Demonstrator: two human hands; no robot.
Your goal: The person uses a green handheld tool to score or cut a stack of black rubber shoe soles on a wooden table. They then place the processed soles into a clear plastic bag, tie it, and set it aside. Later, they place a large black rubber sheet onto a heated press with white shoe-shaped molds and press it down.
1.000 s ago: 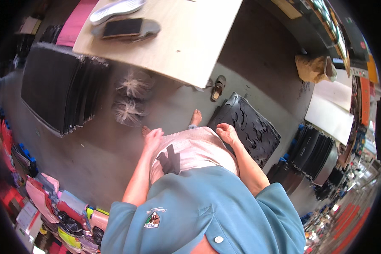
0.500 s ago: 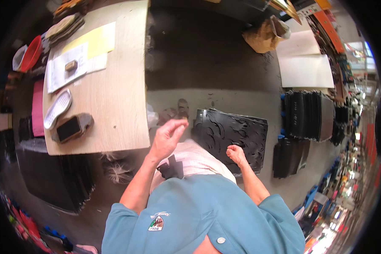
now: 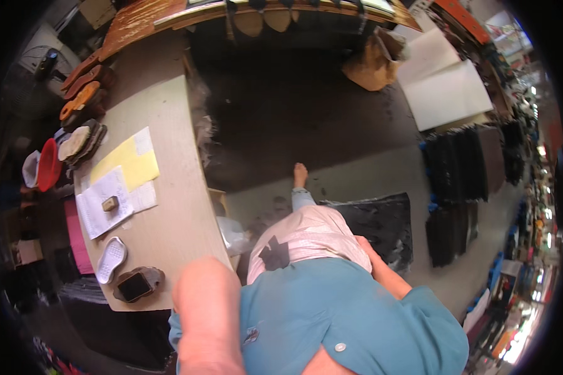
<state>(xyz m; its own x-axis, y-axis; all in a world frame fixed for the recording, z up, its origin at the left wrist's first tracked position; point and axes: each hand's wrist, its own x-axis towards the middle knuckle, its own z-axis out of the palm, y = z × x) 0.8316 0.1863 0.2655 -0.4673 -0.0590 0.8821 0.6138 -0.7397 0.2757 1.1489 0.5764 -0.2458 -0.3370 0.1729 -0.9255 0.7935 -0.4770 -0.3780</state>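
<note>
My left arm is bent up close to the camera, with its elbow (image 3: pixel 207 281) beside the table; the left hand is out of the picture. My right forearm (image 3: pixel 391 278) reaches down along my side. Only part of my right hand (image 3: pixel 364 245) shows, against the pale pink cloth (image 3: pixel 322 234) over my legs, and its fingers are hidden. Past it, a dark cut-out sheet (image 3: pixel 388 228) lies on the floor. On the light wooden table (image 3: pixel 169 250) are a white shoe sole (image 3: pixel 112 259) and a dark-screened phone (image 3: pixel 135 285) on a sole-shaped block.
Papers (image 3: pixel 106 201), a yellow sheet (image 3: pixel 128 164) and stacked soles (image 3: pixel 81 142) lie along the table's left side. Black sheet stacks (image 3: pixel 456 165) stand at the right, near white boards (image 3: pixel 447 94) and a brown paper bag (image 3: pixel 374 61). My bare foot (image 3: pixel 300 175) is on the floor.
My left hand has risen out of the picture, its elbow now high. My right hand has dropped against my side. The view has shifted, and a foot now shows stepping ahead.
</note>
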